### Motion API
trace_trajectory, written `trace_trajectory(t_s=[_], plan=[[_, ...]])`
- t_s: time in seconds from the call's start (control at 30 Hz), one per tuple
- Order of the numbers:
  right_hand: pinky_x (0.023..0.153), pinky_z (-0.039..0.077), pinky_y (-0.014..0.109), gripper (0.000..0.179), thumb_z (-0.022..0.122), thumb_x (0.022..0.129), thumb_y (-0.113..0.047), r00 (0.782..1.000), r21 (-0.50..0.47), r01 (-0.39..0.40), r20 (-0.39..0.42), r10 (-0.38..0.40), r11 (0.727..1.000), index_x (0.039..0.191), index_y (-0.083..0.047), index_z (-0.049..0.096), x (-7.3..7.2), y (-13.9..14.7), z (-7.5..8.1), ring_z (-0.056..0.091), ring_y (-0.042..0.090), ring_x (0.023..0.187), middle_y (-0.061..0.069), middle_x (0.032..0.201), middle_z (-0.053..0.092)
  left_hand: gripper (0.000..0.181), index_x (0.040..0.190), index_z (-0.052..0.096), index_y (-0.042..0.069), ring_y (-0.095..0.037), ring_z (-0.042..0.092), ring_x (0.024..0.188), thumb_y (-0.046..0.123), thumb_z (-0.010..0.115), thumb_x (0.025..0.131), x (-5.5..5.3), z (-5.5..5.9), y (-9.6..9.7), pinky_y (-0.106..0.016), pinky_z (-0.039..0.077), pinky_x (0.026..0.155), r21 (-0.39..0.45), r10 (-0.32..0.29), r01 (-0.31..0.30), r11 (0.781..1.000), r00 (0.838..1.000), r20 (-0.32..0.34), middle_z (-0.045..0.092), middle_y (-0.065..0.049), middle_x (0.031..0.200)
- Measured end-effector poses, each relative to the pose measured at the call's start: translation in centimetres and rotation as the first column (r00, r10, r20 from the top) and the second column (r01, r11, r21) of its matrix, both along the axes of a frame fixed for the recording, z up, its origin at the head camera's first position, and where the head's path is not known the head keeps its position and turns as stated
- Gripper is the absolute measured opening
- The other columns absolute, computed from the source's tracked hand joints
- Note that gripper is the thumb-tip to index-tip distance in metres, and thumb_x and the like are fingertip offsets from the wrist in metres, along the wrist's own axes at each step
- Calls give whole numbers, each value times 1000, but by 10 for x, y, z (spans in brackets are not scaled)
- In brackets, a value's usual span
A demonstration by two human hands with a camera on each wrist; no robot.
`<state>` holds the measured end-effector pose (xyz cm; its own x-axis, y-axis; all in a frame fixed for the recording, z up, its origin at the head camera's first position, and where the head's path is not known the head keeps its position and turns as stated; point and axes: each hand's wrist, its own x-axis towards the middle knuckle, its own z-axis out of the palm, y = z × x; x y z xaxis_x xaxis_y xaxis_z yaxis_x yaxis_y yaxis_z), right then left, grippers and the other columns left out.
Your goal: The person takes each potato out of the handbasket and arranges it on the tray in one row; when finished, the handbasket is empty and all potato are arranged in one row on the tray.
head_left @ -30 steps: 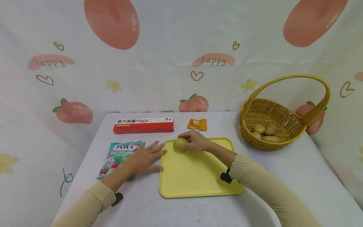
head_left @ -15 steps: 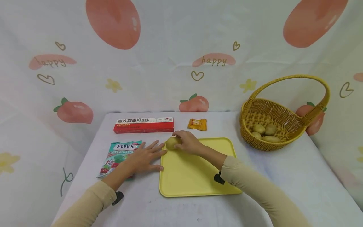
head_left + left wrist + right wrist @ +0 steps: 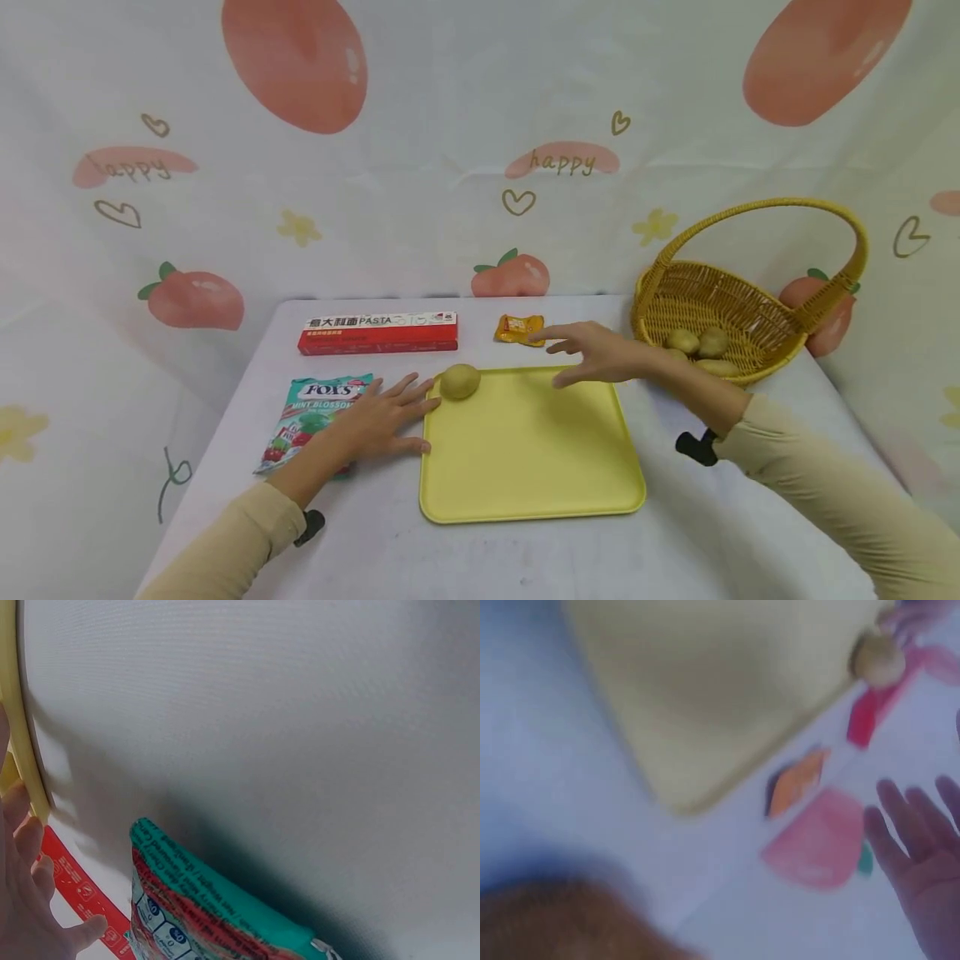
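Note:
A round yellowish-brown potato [image 3: 460,381] lies in the far left corner of the yellow tray [image 3: 525,467]. Fingers spread, my left hand [image 3: 382,421] rests at the tray's left edge, its wrist passing over a green mint candy bag [image 3: 307,417]. My right hand [image 3: 600,352] hovers above the tray's far right part, holding nothing, its fingers loosely extended. Behind that forearm stands a wicker basket [image 3: 697,287] with several more potatoes [image 3: 712,342] in it, partly hidden by the arm.
At the back left lies a red and white pasta box [image 3: 378,333]. A small orange packet [image 3: 517,327] sits just beyond the tray's far edge. The basket's tall handle [image 3: 780,202] arches up at the right, close to the printed curtain behind the table.
My right hand slid the potato left into the tray's far left corner, let go of it and moved back right toward the basket. The left hand has stayed put.

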<state>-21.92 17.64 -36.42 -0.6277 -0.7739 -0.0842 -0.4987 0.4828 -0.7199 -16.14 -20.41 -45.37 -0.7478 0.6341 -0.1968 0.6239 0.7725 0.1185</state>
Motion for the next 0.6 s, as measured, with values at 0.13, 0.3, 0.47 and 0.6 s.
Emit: trace_trajectory(t_s=[0.13,0.3,0.47,0.6], plan=[[105,41,57,68,75,90,-14,990,38,-1,142,-4,999,145,7,41,-4,50,21,48,45,131,26,150,42,78,151,45,25,-33,17,151,71,52,89,1,0,0,-71,20,111,5,2,-2,1000,1000,3,30,-3,162],[105,42,55,73,75,90,-16,969,121,51,234,-79,991,147,10,37,-13,104,40,40,50,136,31,151,37,77,151,45,25,-33,17,151,71,52,89,2,1,-1,-70,20,111,2,6,-6,1000,1000,3,30,-4,162],[106,39,56,67,68,95,-11,971,166,114,190,-145,980,148,11,35,-28,152,42,37,52,136,34,150,36,77,151,45,24,-34,17,151,70,53,89,2,1,-1,-71,20,111,20,7,-7,1000,1000,3,30,-4,162],[108,34,60,65,63,97,-10,957,206,176,193,-216,963,149,11,31,-36,181,35,30,55,138,36,151,32,77,151,45,25,-33,18,151,70,53,89,2,-1,-1,-71,20,111,29,1,-1,1000,1000,-4,30,-3,162]])
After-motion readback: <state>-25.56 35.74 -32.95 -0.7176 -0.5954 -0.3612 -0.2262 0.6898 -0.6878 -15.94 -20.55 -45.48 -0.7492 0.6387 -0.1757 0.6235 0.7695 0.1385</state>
